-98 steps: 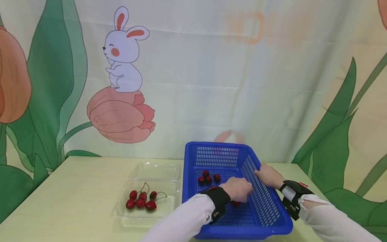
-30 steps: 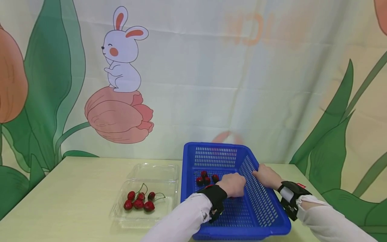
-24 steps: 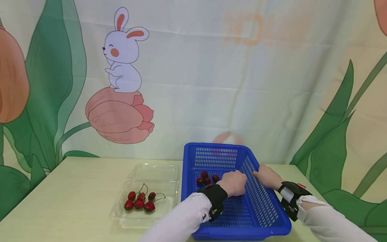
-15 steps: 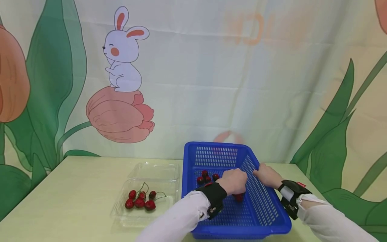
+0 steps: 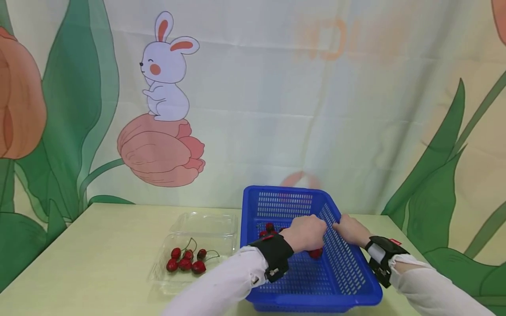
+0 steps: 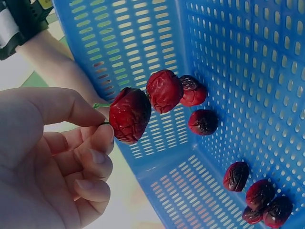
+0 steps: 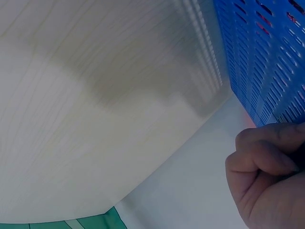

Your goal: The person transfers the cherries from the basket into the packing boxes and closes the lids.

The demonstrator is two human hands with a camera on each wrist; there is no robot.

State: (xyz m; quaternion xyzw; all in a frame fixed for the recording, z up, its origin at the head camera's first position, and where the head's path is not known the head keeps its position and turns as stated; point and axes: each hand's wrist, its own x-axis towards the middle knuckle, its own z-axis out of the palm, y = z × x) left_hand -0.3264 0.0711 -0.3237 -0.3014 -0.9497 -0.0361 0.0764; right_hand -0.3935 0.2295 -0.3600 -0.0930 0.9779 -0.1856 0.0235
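Cherry [image 6: 129, 115] now lifted above basket [image 5: 348, 272]

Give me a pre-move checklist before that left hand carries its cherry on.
1. Left hand pinches the held cherry by its stem: ok.
2. Held cherry hangs clear of the loose cherries on the basket floor: ok.
3. Right hand grips the blue basket at its right rim, steadying it: ok.
4. Stem firmly attached to the fruit: cannot tell.
5. Clear tray with its own cherries sits open beside the basket: ok.
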